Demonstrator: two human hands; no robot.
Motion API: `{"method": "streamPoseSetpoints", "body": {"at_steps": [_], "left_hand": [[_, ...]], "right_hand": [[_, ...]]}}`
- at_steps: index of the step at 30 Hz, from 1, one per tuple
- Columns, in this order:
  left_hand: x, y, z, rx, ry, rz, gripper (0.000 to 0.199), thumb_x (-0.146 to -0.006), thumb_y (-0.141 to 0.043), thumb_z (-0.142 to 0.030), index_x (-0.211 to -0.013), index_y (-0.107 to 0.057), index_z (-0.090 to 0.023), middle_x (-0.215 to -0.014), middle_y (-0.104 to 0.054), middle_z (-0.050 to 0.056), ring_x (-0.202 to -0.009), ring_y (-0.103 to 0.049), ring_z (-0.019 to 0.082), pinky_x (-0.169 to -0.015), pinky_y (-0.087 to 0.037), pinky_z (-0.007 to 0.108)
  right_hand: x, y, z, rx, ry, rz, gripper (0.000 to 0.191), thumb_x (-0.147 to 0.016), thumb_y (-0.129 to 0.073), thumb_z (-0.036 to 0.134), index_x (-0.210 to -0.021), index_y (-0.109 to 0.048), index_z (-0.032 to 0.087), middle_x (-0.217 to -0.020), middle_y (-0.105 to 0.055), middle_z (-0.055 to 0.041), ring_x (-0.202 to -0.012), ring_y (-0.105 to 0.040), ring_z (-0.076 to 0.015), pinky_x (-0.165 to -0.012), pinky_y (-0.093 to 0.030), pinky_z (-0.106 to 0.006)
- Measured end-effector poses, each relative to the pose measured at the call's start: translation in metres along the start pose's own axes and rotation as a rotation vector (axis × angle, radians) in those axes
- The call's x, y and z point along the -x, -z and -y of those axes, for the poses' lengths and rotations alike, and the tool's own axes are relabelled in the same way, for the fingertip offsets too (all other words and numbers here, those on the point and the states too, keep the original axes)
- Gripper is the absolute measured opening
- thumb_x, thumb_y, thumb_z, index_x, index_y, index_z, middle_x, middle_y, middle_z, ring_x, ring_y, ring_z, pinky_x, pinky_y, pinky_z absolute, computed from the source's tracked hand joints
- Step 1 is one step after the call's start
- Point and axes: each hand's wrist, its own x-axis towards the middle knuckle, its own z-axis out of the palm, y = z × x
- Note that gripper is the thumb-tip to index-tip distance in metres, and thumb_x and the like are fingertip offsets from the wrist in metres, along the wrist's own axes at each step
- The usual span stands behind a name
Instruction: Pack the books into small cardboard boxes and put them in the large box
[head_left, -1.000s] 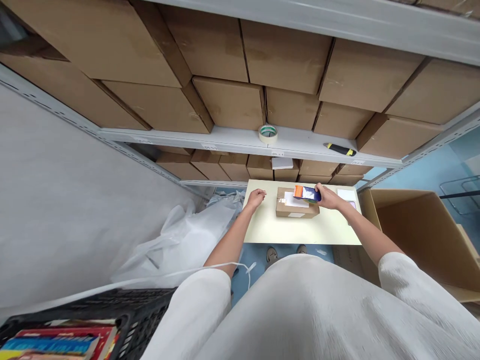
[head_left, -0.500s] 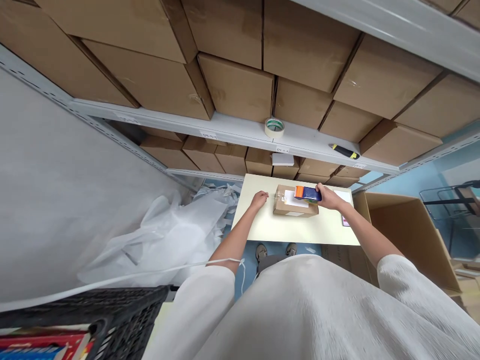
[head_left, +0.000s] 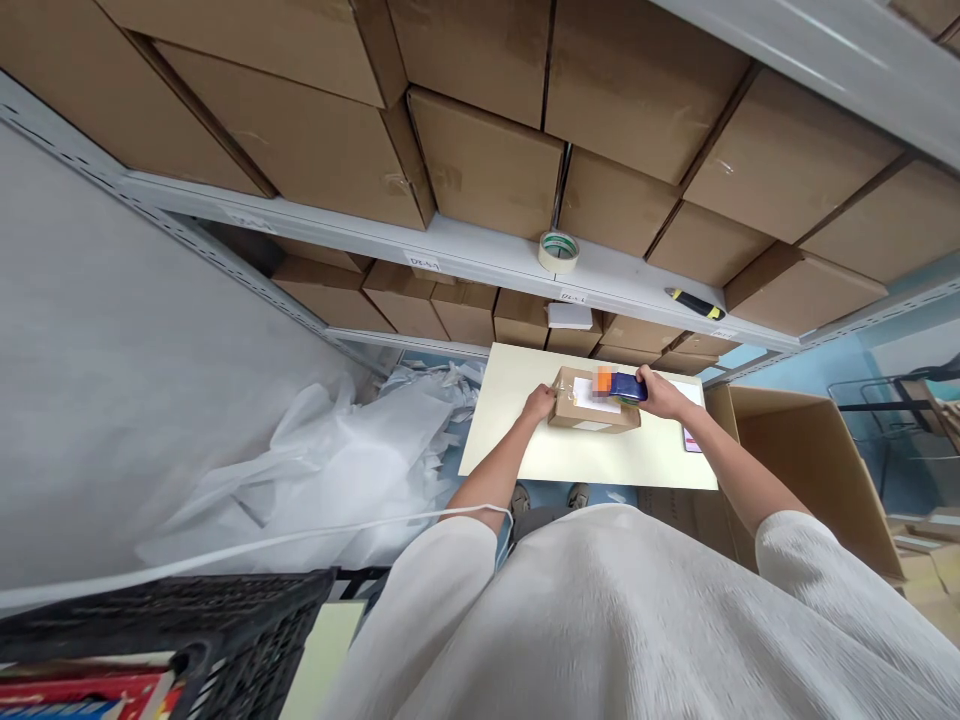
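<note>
Gripped a dark-blue and orange handheld tape dispenser in the right hand, with fingers wrapped around it. Held its orange end over the white paper label on a small brown cardboard box, just right of the frame's center. Had the left hand at the box's left end, with fingers drawn together; could not tell whether pinching anything. Worked over a pale-yellow rectangular table. Faced a grey metal shelf with brown cartons across the frame's top, plus a cream tape roll and a yellow-and-black utility knife. Had crumpled white plastic sheeting at lower left.
</note>
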Motion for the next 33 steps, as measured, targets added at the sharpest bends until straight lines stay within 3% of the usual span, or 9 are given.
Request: {"method": "streamPoseSetpoints", "body": {"at_steps": [4, 7, 11, 13, 16, 20, 24, 29, 33], "left_hand": [[0.006, 0.001, -0.003, -0.043, -0.012, -0.078, 0.022, -0.095, -0.068, -0.036, -0.111, -0.064, -0.021, -0.125, -0.076, 0.019, -0.118, -0.071, 0.034, -0.095, -0.052, 0.039], [0.012, 0.0, -0.004, 0.07, -0.15, -0.142, 0.021, -0.094, -0.067, -0.027, -0.114, -0.063, -0.022, -0.119, -0.076, 0.013, -0.113, -0.072, 0.027, -0.098, -0.054, 0.036], [0.018, 0.004, -0.005, 0.226, -0.192, -0.057, 0.024, -0.092, -0.062, -0.018, -0.115, -0.066, -0.024, -0.114, -0.078, 0.007, -0.109, -0.074, 0.023, -0.099, -0.056, 0.035], [0.021, 0.01, -0.01, 0.168, -0.188, -0.049, 0.034, -0.091, -0.06, -0.017, -0.124, -0.066, -0.024, -0.124, -0.077, 0.009, -0.118, -0.072, 0.025, -0.104, -0.056, 0.038], [0.026, 0.019, -0.026, -0.012, -0.424, -0.051, 0.054, -0.09, -0.057, -0.014, -0.143, -0.061, -0.022, -0.155, -0.063, 0.012, -0.145, -0.058, 0.026, -0.122, -0.045, 0.04], [0.037, 0.022, -0.048, -0.362, -0.659, 0.146, 0.096, -0.083, -0.074, -0.025, -0.17, -0.035, -0.02, -0.175, -0.041, 0.014, -0.167, -0.029, 0.033, -0.137, -0.021, 0.049], [0.041, 0.021, -0.054, -0.573, -0.631, 0.233, 0.115, -0.082, -0.081, -0.039, -0.176, -0.016, -0.024, -0.182, -0.024, 0.014, -0.171, -0.009, 0.035, -0.137, -0.008, 0.058], [0.039, 0.023, -0.053, -0.651, -0.596, 0.258, 0.114, -0.087, -0.077, -0.038, -0.177, -0.01, -0.024, -0.184, -0.019, 0.015, -0.172, -0.007, 0.034, -0.138, -0.005, 0.059], [0.041, 0.025, -0.057, -0.703, -0.573, 0.278, 0.108, -0.09, -0.073, -0.039, -0.177, -0.011, -0.025, -0.185, -0.015, 0.012, -0.172, -0.006, 0.033, -0.138, -0.003, 0.06]], "right_hand": [[0.0, -0.002, 0.001, -0.011, 0.0, -0.003, 0.046, -0.087, -0.07, 0.055, -0.107, -0.036, 0.029, -0.092, -0.063, -0.003, -0.079, -0.055, -0.0248, -0.067, -0.039, -0.032], [0.001, -0.002, 0.003, -0.023, -0.007, -0.008, 0.046, -0.088, -0.069, 0.056, -0.108, -0.038, 0.029, -0.093, -0.063, -0.0035, -0.078, -0.055, -0.0249, -0.067, -0.039, -0.033], [0.002, -0.003, 0.003, -0.042, -0.033, 0.002, 0.048, -0.088, -0.07, 0.049, -0.119, -0.043, 0.027, -0.099, -0.068, -0.0062, -0.082, -0.06, -0.0263, -0.069, -0.044, -0.034], [0.003, -0.004, 0.002, -0.057, -0.049, 0.0, 0.057, -0.087, -0.072, 0.043, -0.133, -0.043, 0.026, -0.108, -0.071, -0.0093, -0.089, -0.064, -0.0281, -0.075, -0.049, -0.036], [0.003, -0.006, 0.001, -0.053, -0.02, -0.018, 0.062, -0.088, -0.072, 0.038, -0.143, -0.046, 0.024, -0.127, -0.071, -0.0148, -0.107, -0.068, -0.0319, -0.089, -0.053, -0.04], [0.003, -0.005, 0.001, -0.021, 0.027, -0.001, 0.052, -0.091, -0.071, 0.034, -0.139, -0.055, 0.024, -0.134, -0.07, -0.0148, -0.117, -0.066, -0.0323, -0.096, -0.052, -0.041], [0.002, -0.001, 0.001, 0.02, 0.021, 0.034, 0.049, -0.091, -0.073, 0.034, -0.137, -0.057, 0.027, -0.129, -0.073, -0.0105, -0.11, -0.069, -0.0299, -0.091, -0.05, -0.037], [0.001, 0.011, -0.007, 0.168, 0.029, 0.114, 0.029, -0.093, -0.071, 0.037, -0.118, -0.06, 0.024, -0.113, -0.077, -0.0107, -0.1, -0.07, -0.0291, -0.089, -0.044, -0.036], [0.015, 0.019, -0.033, 0.205, 0.011, 0.142, 0.022, -0.092, -0.068, 0.029, -0.11, -0.058, 0.023, -0.106, -0.076, -0.0106, -0.096, -0.07, -0.0288, -0.091, -0.041, -0.037]]}}
